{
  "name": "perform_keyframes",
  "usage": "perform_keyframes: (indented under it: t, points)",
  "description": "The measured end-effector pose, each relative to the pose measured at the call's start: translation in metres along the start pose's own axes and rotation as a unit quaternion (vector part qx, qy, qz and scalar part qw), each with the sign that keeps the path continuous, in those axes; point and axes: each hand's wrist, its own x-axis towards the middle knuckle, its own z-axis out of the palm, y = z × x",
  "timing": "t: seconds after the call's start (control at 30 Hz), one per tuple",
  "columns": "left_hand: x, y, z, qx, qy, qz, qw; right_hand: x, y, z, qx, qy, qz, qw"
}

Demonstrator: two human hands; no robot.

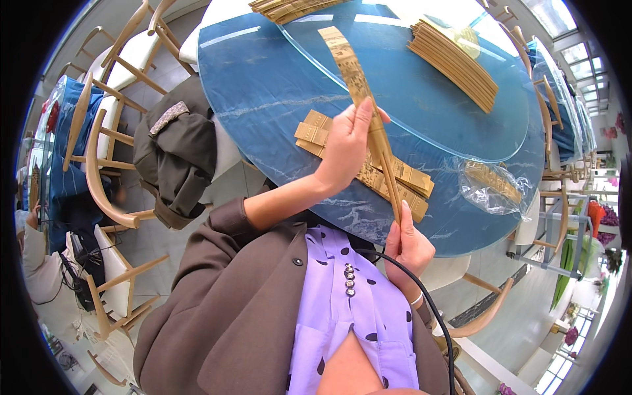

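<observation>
A long, narrow tan printed paper sleeve (pixel 342 60) slants across the near part of the table in front of me. Around its middle, my left hand (pixel 347 146) is closed, with thumb and fingers pinching it. My right hand (pixel 409 247) grips the lower, thinner end between thumb and fingertips. Whether anything is inside the sleeve I cannot tell. Beneath my hands, several similar flat tan sleeves (pixel 416 176) lie on the blue-covered table (pixel 257 92), partly hidden by my left hand and the held sleeve. To their right is a clear plastic bag (pixel 469 191) with tan sleeves inside.
On the round glass turntable (pixel 395 62) a neat row of tan sleeves (pixel 454 66) sits at the right; another bundle (pixel 293 9) is at the far left. A dark jacket (pixel 178 148) drapes a chair left of the table. A black cable (pixel 434 306) runs down beside my right forearm.
</observation>
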Motion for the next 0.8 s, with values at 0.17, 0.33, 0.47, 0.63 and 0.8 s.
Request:
perform_keyframes:
  t: [0.17,0.33,0.47,0.63,0.8]
  points:
    - [-0.02,-0.005,0.011,0.005,-0.025,-0.021,0.999,0.014,-0.007,0.01,-0.027,0.023,-0.021,0.999]
    - [-0.026,-0.015,0.014,0.011,-0.028,0.022,0.999,0.019,-0.007,0.024,0.039,0.071,0.009,0.997]
    - [-0.013,0.0,0.0,0.0,-0.007,-0.005,1.0,0.021,-0.006,0.02,0.083,0.076,0.007,0.994]
    - [0.004,0.006,-0.01,0.028,0.01,0.008,1.0,0.017,0.002,0.019,0.079,0.115,-0.101,0.985]
    - [0.004,0.006,-0.012,0.066,-0.009,0.023,0.998,0.019,-0.002,0.012,0.052,0.112,-0.137,0.983]
